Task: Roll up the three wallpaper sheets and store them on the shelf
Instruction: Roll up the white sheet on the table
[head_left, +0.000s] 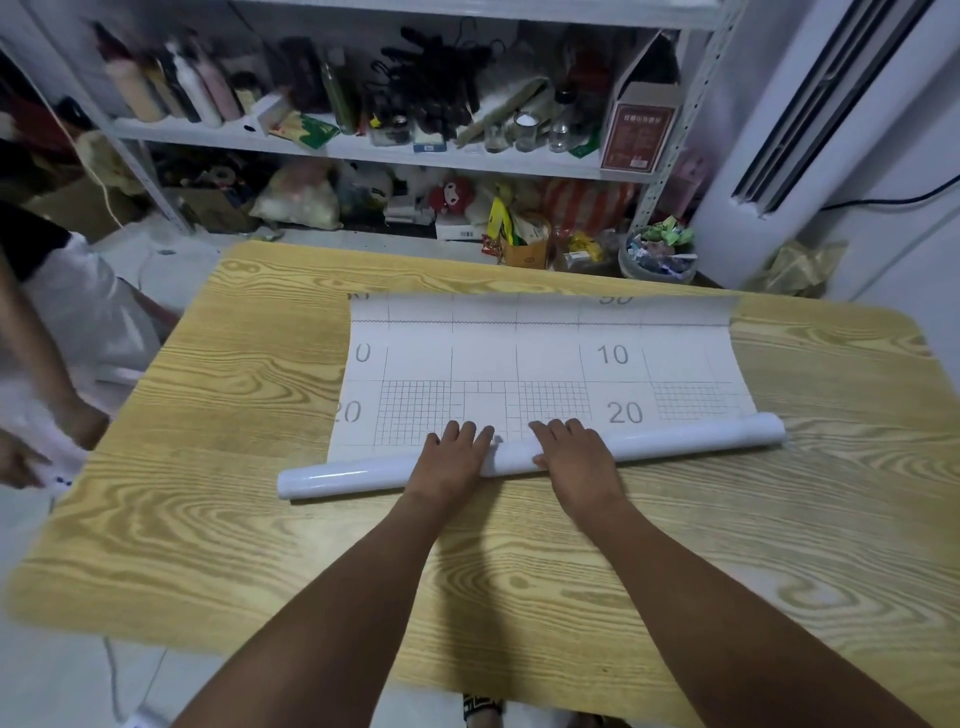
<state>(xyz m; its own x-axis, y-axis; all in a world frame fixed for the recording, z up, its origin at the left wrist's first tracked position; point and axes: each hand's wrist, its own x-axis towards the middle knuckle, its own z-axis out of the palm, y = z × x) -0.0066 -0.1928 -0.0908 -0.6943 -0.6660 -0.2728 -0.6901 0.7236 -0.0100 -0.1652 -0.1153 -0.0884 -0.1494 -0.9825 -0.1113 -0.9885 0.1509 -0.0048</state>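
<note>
A white wallpaper sheet (545, 353) lies backing side up on the wood-grain table (234, 519), printed with a grid and the numbers 10 and 20. Its near end is wound into a glossy white roll (675, 441) that runs slantwise across the table. My left hand (452, 457) and my right hand (571, 454) press side by side on the middle of the roll, fingers straight and reaching onto the flat sheet. The sheet's far edge curls up slightly. Only this one sheet is in view.
A grey metal shelf (363, 150) stands beyond the table, crowded with bottles, jars and a red-brown box (639, 130); bags and toys fill the level below. Another person's arm (31, 364) is at the left edge. A full bin (657, 254) and a white appliance (831, 130) are at the right.
</note>
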